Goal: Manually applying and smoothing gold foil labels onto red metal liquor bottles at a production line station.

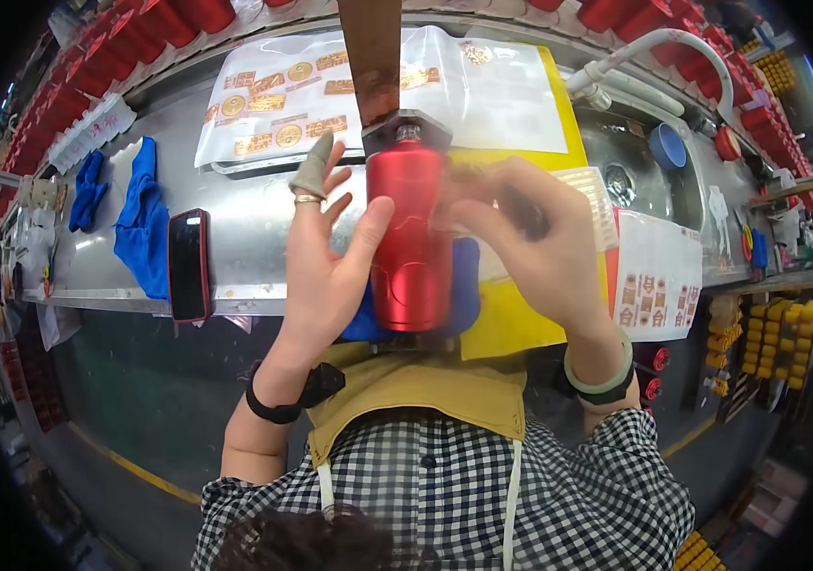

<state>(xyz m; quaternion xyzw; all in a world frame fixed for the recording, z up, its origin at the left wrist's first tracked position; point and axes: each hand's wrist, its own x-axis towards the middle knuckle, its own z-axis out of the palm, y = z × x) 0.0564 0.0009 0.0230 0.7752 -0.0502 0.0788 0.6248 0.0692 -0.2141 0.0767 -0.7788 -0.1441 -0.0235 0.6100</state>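
Note:
A shiny red metal bottle [409, 243] stands in front of me, its top meeting a dark fixture [430, 128] below a brown upright bar [371, 48]. On its left side my left hand [325, 233] has its fingers spread, with a grey finger cot on one finger and a ring. The left thumb overlaps the bottle's edge; whether it presses on it I cannot tell. My right hand [544, 228] is at the bottle's right side, fingers bent and smeared by motion, so any hold is unclear. A blue cloth [465, 281] shows behind the bottle.
Sheets of gold-brown decals [278, 105] lie across the metal bench. Left of my hands are a phone [188, 262] and blue gloves [143, 224]. To the right are yellow sheeting [511, 324], another decal sheet [658, 266] and a sink [620, 133] with a blue bowl [667, 147]. Red bottles line the back.

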